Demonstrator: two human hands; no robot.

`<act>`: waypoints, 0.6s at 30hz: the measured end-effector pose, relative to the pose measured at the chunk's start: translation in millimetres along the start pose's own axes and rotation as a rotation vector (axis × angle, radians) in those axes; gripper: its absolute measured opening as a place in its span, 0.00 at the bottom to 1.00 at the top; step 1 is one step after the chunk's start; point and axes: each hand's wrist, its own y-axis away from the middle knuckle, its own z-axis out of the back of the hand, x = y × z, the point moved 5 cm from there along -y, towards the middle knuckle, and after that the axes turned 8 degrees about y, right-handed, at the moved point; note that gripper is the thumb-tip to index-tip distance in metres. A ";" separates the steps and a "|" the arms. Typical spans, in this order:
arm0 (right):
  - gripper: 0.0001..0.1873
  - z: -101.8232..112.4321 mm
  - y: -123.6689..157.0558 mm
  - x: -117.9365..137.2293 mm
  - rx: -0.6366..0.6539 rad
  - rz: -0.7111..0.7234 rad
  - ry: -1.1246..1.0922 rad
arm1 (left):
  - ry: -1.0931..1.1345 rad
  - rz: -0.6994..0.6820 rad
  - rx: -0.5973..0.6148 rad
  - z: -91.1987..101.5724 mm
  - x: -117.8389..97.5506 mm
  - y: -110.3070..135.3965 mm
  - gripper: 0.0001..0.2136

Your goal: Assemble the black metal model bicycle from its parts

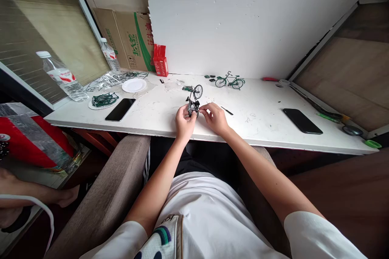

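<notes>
A small black model bicycle [193,100] is tilted over the near part of the white table, its one wheel pointing away from me. My left hand [184,119] is closed around its near end, by the other wheel. From the right side, my right hand [215,117] reaches that same wheel with thumb and forefinger pinched. Whatever lies between those fingertips is too small to make out. Just beyond the hands lies a small green part [187,88]. A thin black tool [227,111] rests to the right of my right hand.
A green model bicycle [230,81] stands at the back. Phones lie left [120,109] and right [302,121]. A plate of green parts [104,100], a white plate [134,85], a water bottle [65,79] and a red box [161,61] stand left. Another person's leg [36,190] shows lower left.
</notes>
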 end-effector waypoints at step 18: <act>0.16 1.6 3.3 -2.9 -0.050 0.108 0.034 | -0.056 -0.054 -0.011 0.5 -0.3 0.3 0.18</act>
